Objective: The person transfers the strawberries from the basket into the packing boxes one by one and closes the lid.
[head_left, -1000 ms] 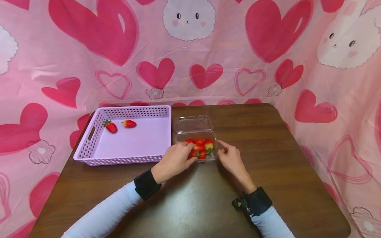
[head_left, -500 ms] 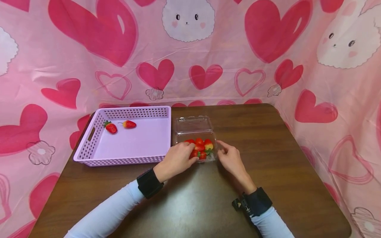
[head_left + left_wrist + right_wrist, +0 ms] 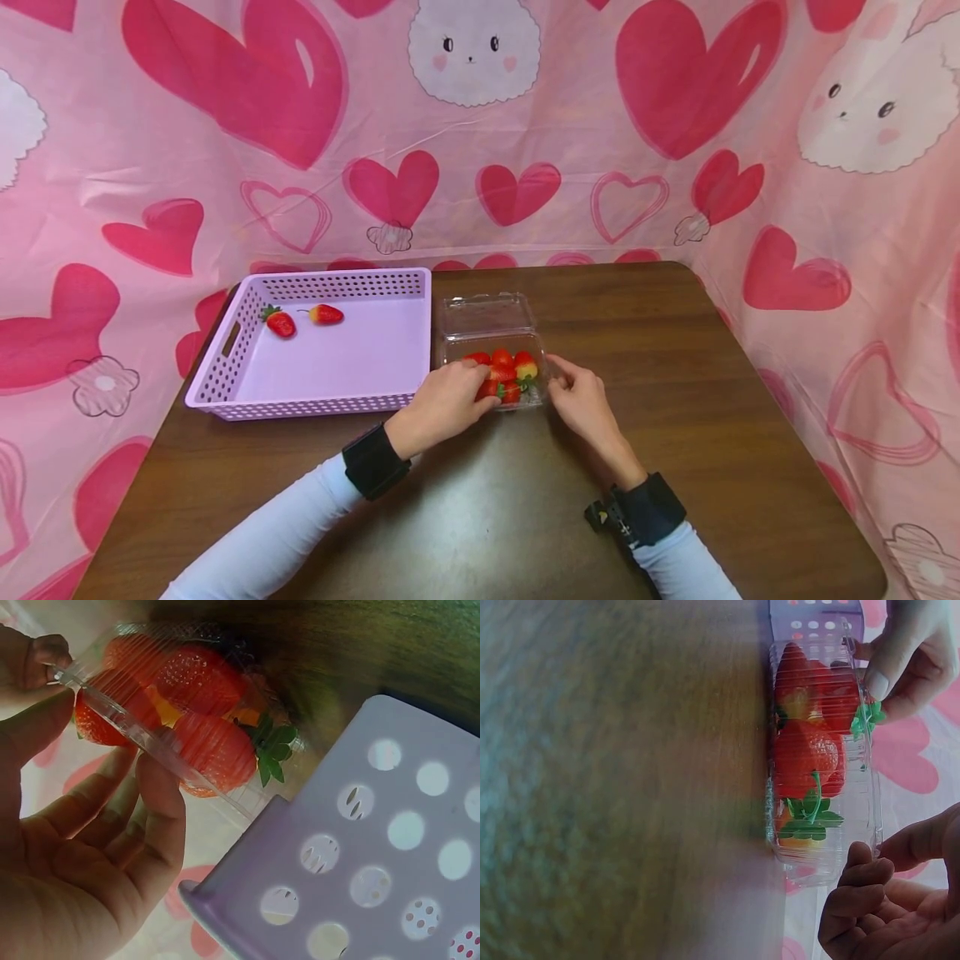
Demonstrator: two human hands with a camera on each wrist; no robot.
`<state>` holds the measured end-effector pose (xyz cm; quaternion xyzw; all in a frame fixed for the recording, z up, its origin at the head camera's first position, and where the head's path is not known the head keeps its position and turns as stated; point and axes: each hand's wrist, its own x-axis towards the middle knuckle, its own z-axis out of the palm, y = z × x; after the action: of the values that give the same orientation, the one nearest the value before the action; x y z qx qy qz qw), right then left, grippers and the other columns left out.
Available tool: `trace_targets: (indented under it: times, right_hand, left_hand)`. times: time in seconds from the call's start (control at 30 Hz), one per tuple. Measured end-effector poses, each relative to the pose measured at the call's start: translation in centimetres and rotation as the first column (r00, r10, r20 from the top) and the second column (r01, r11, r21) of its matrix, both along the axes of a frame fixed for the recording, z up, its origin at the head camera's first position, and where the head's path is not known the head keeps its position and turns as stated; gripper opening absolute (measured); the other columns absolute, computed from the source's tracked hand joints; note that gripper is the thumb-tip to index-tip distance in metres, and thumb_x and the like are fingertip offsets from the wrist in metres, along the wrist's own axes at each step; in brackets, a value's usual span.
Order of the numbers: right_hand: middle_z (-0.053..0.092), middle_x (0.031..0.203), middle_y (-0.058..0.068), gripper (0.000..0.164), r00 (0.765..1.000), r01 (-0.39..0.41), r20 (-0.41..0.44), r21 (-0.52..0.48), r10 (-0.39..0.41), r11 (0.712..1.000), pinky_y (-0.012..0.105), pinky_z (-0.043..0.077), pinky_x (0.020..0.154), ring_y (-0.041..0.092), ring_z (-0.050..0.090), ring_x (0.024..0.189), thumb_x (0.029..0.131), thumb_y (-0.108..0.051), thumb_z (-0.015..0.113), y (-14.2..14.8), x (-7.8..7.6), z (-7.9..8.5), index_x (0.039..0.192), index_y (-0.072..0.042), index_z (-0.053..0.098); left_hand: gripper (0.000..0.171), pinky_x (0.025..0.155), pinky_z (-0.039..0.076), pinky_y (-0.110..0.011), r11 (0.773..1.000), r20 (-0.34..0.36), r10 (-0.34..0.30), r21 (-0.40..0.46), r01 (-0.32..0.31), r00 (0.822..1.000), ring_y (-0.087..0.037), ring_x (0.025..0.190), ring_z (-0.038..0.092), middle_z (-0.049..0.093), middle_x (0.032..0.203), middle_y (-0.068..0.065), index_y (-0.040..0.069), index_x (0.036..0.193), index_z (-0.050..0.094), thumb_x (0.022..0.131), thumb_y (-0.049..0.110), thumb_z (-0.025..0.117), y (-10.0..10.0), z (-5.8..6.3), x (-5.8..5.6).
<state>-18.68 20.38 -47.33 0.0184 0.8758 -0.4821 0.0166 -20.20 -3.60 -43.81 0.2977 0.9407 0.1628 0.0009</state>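
A clear plastic clamshell box (image 3: 489, 317) stands with its lid folded back, and several strawberries (image 3: 525, 365) fill its base. My left hand (image 3: 438, 404) reaches over the box's near left side, thumb and fingers around a strawberry (image 3: 97, 724) at the rim; the fingertips are partly hidden. Seen from the right wrist, the left thumb (image 3: 877, 682) lies by green leaves at the rim. My right hand (image 3: 585, 404) pinches the box's right edge between thumb and curled fingers.
Left of the box, a lilac perforated basket (image 3: 337, 407) stands close beside it on the brown wooden table (image 3: 675, 375). Two strawberries lie in it: a leafy one (image 3: 281, 323) and one with a thin stem (image 3: 327, 314). A pink heart-patterned cloth (image 3: 570, 100) hangs behind.
My left hand has shifted very slightly to the right at the box. The right hand keeps its place at the box's edge.
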Motion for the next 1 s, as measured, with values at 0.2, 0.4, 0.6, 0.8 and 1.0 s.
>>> trace_targets:
  times: [0.2, 0.4, 0.6, 0.8, 1.0]
  right_hand:
    - [0.053, 0.076, 0.005, 0.047, 1.0, 0.001, -0.011, 0.008, -0.001, 1.0, 0.031, 0.04, 0.056, 0.02, 0.047, 0.062, 0.099, -0.006, 0.056, 0.0, 0.0, 0.1, 0.146, -0.004, 0.061]
    - [0.052, 0.075, 0.005, 0.048, 1.0, 0.002, -0.009, 0.01, -0.002, 1.0, 0.031, 0.04, 0.056, 0.02, 0.046, 0.062, 0.098, -0.006, 0.056, 0.0, 0.0, 0.1, 0.146, -0.003, 0.061]
    - [0.052, 0.075, 0.005, 0.048, 1.0, 0.003, -0.004, 0.021, -0.003, 1.0, 0.031, 0.039, 0.056, 0.02, 0.046, 0.061, 0.098, -0.007, 0.056, -0.1, 0.0, 0.0, 0.146, -0.004, 0.061]
    - [0.052, 0.075, 0.005, 0.048, 1.0, 0.003, -0.011, 0.024, -0.002, 1.0, 0.031, 0.039, 0.056, 0.019, 0.045, 0.061, 0.098, -0.007, 0.056, 0.0, 0.0, 0.0, 0.146, -0.004, 0.061]
    - [0.051, 0.075, 0.004, 0.048, 1.0, 0.005, -0.017, 0.025, -0.004, 1.0, 0.031, 0.038, 0.056, 0.019, 0.044, 0.06, 0.098, -0.007, 0.056, 0.0, 0.1, 0.0, 0.145, -0.005, 0.062]
  left_hand:
    - [0.03, 0.073, 0.06, -0.039, 1.0, 0.013, -0.008, 0.013, 0.008, 1.0, -0.022, 0.08, 0.065, 0.068, 0.088, -0.005, 0.007, 0.102, 0.073, 0.091, 0.033, 0.085, -0.1, 0.2, 0.1]
    - [0.028, 0.074, 0.059, -0.038, 0.999, 0.021, -0.02, 0.026, 0.019, 1.0, -0.022, 0.078, 0.064, 0.067, 0.086, -0.005, 0.006, 0.102, 0.074, 0.09, 0.027, 0.086, -0.2, 0.3, 0.1]
    - [0.026, 0.079, 0.061, -0.039, 0.997, 0.025, -0.029, 0.068, 0.028, 0.999, -0.022, 0.083, 0.068, 0.071, 0.094, -0.008, 0.004, 0.109, 0.076, 0.091, 0.02, 0.085, -0.6, 0.5, 0.1]
    - [0.019, 0.08, 0.062, -0.041, 0.995, -0.03, -0.018, 0.102, 0.021, 0.999, -0.026, 0.086, 0.071, 0.071, 0.092, -0.009, 0.002, 0.111, 0.078, 0.092, 0.002, 0.079, -1.1, 1.0, -0.1]
    - [0.021, 0.083, 0.061, -0.044, 0.991, -0.042, 0.004, 0.132, 0.002, 0.999, -0.028, 0.089, 0.071, 0.073, 0.096, -0.011, 0.002, 0.109, 0.079, 0.088, -0.003, 0.08, -1.7, 1.5, -0.5]
